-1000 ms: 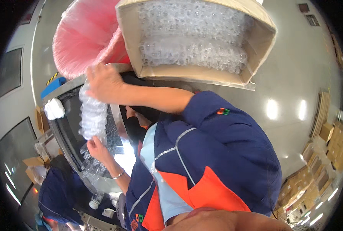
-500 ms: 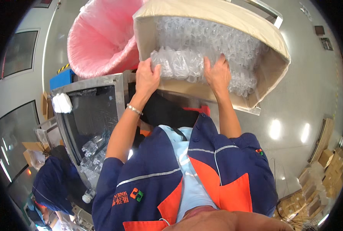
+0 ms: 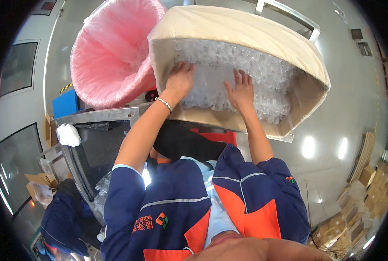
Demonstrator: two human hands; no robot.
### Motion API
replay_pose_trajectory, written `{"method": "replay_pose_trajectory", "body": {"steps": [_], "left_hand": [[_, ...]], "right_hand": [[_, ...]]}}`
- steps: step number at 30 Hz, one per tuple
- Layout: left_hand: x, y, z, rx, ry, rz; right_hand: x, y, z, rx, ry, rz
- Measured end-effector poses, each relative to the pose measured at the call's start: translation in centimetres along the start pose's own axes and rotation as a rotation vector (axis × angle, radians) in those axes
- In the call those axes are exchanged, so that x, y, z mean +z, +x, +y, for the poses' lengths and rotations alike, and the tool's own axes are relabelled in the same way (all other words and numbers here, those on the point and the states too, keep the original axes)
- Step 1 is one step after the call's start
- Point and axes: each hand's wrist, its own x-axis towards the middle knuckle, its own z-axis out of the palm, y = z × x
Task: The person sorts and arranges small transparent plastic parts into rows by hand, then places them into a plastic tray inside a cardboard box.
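A large cream fabric-lined bin [image 3: 246, 30] stands in front of me, filled with a heap of clear plastic bottles [image 3: 246, 74]. My left hand [image 3: 179, 79], with a bracelet at the wrist, lies palm-down on the bottles near the bin's left wall, fingers spread. Further right, my right hand [image 3: 240, 89] also rests flat on the heap with its fingers apart. Neither hand grips a bottle. I wear a navy and orange jacket with short sleeves.
A pink plastic-lined bin [image 3: 111, 56] stands left of the cream one. Below it is a steel-framed machine hopper [image 3: 94, 148] with clear bottles inside and a white cloth [image 3: 68, 135] on its edge. Cardboard boxes [image 3: 359, 204] are stacked at lower right.
A second ago my left hand dropped bottles into the steel hopper while the right was raised near the bin. Both hands have since reached into the cream bin and moved deeper onto the heap.
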Motion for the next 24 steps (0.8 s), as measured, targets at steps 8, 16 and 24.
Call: {"method": "replay_pose_trajectory", "body": {"steps": [8, 16, 24], "left_hand": [[3.3, -0.7, -0.8, 0.207, -0.264, 0.126], [5.7, 1.2, -2.6, 0.299, -0.244, 0.254], [3.8, 1.0, -1.6, 0.245, -0.148, 0.347]], "right_hand": [[2.2, 0.6, -2.5, -0.205, -0.095, -0.152], [3.7, 1.5, -2.8, -0.127, -0.182, -0.168], [2.8, 2.7, -3.4, 0.003, -0.001, -0.423]]}}
